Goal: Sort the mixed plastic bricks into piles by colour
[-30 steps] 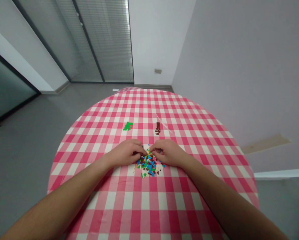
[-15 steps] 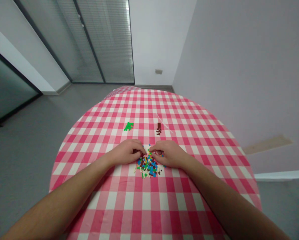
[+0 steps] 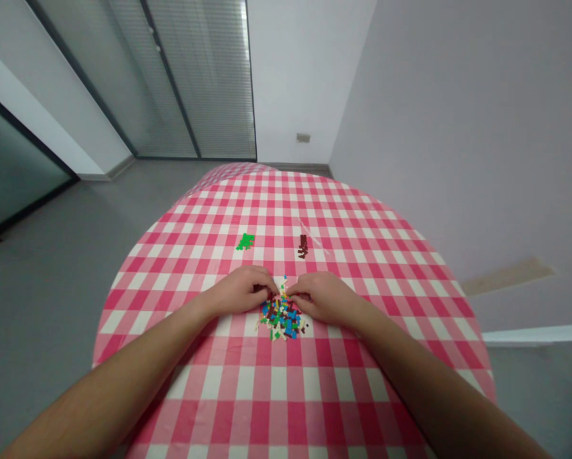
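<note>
A mixed heap of small toy building bricks (image 3: 282, 319), in blue, green, brown, yellow and white, lies on the table in front of me. At its upper left edge is my left hand (image 3: 248, 290), fingers curled down and thumb drawn in toward them. My right hand (image 3: 323, 296) touches the upper right side of the heap with its fingertips bent together. Whatever either hand pinches is too small to make out. Beyond the hands, a group of green bricks (image 3: 245, 241) lies to the left and a group of dark brown bricks (image 3: 303, 246) to the right.
A pink and white checked cloth (image 3: 286, 395) covers the round table. Past the brown bricks runs a pale streak on the cloth. Glass partitions (image 3: 200, 83) stand at the back left, and a bare wall (image 3: 458, 127) rises on the right.
My right hand has shifted slightly, its fingers closer together at the heap's edge. My left hand has barely moved. The green and brown groups look unchanged.
</note>
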`<state>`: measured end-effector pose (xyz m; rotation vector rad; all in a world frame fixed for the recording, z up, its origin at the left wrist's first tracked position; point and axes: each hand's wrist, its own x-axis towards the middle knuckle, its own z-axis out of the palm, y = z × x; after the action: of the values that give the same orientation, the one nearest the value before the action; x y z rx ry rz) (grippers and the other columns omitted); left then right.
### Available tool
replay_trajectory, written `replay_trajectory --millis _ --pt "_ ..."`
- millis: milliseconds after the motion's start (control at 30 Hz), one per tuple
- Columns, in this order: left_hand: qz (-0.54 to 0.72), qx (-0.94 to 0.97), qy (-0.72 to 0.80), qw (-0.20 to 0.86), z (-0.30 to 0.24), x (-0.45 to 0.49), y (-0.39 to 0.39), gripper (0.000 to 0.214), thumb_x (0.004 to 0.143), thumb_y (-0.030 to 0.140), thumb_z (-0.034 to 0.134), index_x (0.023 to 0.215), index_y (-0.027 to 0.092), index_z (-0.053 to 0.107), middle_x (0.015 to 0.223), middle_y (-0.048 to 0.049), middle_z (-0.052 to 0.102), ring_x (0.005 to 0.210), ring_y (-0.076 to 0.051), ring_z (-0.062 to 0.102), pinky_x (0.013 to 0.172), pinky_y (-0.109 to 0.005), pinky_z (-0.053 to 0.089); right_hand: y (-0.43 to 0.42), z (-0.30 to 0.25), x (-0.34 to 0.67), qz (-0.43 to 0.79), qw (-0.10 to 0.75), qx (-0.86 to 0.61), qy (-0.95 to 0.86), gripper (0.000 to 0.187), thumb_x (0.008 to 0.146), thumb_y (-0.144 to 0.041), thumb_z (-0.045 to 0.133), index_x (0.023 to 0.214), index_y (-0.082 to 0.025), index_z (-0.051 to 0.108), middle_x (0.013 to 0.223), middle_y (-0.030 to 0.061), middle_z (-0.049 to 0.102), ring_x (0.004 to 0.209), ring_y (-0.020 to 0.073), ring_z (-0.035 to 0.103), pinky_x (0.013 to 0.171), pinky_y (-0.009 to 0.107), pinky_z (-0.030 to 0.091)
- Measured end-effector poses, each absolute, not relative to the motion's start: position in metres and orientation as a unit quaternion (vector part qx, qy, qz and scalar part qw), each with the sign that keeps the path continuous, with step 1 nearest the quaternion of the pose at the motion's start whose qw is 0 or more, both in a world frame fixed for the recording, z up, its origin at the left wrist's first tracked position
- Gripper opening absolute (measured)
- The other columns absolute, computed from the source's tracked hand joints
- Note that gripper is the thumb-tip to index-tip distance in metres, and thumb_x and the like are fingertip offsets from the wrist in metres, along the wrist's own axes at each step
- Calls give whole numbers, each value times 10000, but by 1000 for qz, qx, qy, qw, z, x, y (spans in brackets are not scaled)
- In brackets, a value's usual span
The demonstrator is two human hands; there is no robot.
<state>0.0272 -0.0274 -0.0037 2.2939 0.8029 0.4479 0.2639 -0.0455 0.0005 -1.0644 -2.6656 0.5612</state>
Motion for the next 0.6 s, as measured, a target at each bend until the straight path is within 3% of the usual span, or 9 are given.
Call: replay_trajectory --millis 433,600 --pt "212 845 314 379 0 29 -30 200 841 130 555 912 192 731 841 -39 693 792 -145 637 748 -276 510 -46 -2 257 158 101 -375 -908 112 839 -208 640 882 -185 740 838 50 747 740 189 664 612 268 414" --pt "232 808 350 413 -1 32 -31 147 840 189 594 856 173 739 828 -53 695 781 -151 641 728 -276 505 -45 -7 258 112 200 -378 -897 110 838 -198 611 838 -187 721 758 44 729 684 162 635 622 255 407"
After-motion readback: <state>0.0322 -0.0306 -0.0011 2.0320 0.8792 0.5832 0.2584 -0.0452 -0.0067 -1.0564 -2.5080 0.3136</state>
